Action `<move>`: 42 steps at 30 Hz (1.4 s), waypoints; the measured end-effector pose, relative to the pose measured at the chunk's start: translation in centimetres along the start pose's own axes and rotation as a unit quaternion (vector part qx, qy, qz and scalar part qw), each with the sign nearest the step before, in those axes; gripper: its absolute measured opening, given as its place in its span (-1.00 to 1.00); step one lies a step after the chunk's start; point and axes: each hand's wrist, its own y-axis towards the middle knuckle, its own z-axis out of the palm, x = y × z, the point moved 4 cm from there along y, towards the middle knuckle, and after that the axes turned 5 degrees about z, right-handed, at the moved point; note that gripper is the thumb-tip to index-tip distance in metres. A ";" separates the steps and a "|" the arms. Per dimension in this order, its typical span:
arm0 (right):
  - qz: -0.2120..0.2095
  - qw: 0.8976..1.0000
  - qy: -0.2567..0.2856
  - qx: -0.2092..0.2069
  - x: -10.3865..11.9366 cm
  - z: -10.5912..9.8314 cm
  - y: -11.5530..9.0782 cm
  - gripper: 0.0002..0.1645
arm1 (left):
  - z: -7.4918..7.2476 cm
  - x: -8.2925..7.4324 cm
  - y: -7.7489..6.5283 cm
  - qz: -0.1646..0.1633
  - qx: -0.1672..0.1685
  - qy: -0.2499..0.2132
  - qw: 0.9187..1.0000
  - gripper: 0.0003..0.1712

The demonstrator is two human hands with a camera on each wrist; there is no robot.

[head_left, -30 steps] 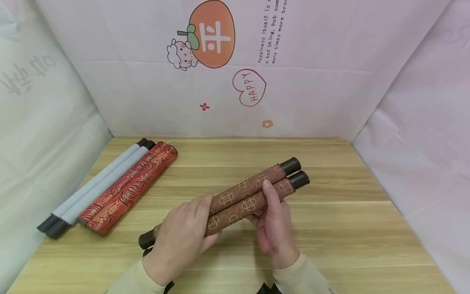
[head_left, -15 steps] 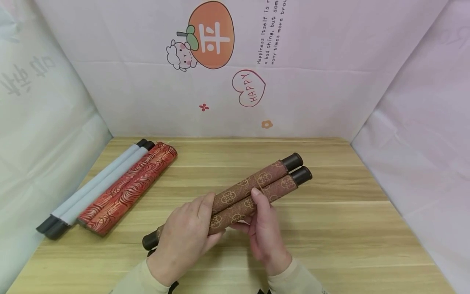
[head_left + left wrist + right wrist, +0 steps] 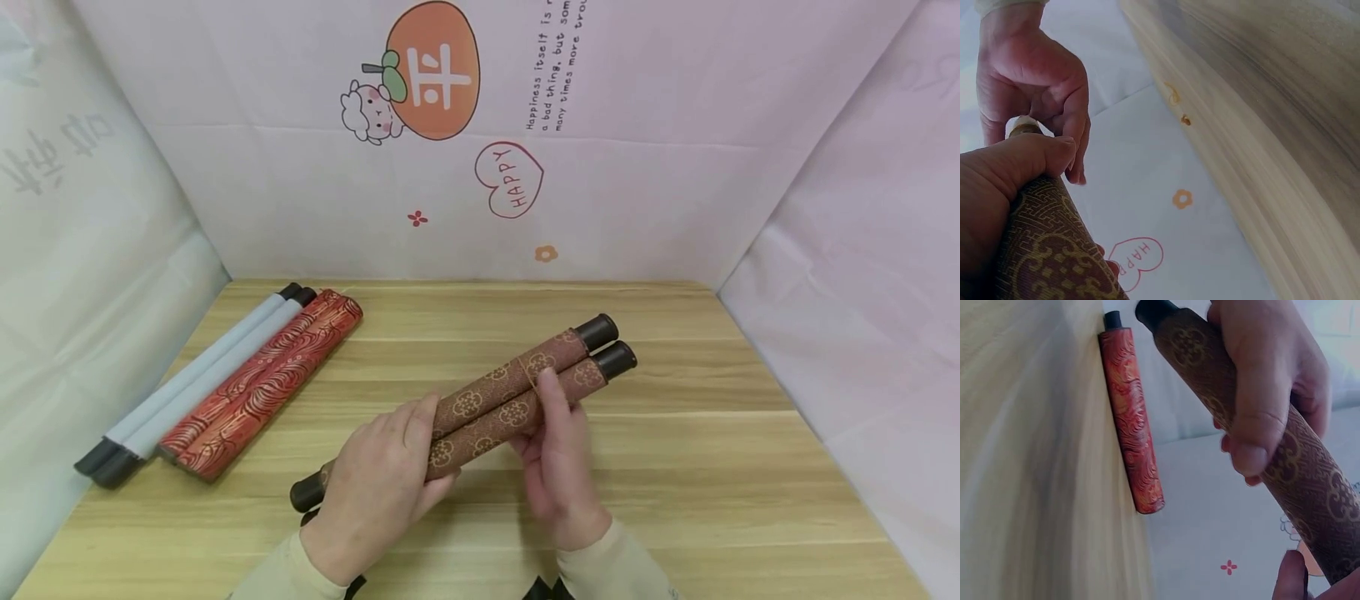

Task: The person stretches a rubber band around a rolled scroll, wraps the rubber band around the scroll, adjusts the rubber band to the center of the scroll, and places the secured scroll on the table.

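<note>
A brown double-roll scroll (image 3: 480, 404) with gold flower patterns and black end knobs is held up at a slant, its right end farther from me. My left hand (image 3: 378, 487) grips its left part from above, the thumb side lying over the rolls in the right wrist view too. A thin tan band (image 3: 528, 372) crosses the rolls near the right end. Right beside that band, my right hand (image 3: 562, 458) holds the scroll, thumb on the nearer roll and fingers beneath, partly hidden.
To the left on the wooden table (image 3: 712, 467) lie a red patterned double-roll scroll (image 3: 266, 383) and a pale blue one (image 3: 202, 375) with black ends, side by side. White printed cloth (image 3: 637, 192) walls the back and both sides.
The scroll has shifted slightly right and the tan band now shows. My right thumb slid left along the rolls, then returned right beside the band. The left hand keeps its grip.
</note>
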 end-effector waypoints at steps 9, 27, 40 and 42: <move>-0.016 0.999 0.039 -0.034 0.3 0.0 0.7 -0.61 | 0.3 -0.3 -0.2 -0.001 0.003 0.002 1.000 0.09; 0.051 0.999 0.003 0.003 -1.5 0.8 -0.4 -0.63 | 0.4 -0.7 0.0 -0.014 -0.009 0.005 1.000 0.06; 0.085 0.995 -0.038 0.047 -2.5 1.4 -0.8 -0.53 | 0.3 -0.7 0.2 -0.016 -0.023 0.004 1.000 0.02; 0.082 0.994 -0.039 0.055 -2.5 1.4 -0.9 -0.53 | 0.3 -0.7 0.2 -0.018 -0.022 0.004 1.000 0.01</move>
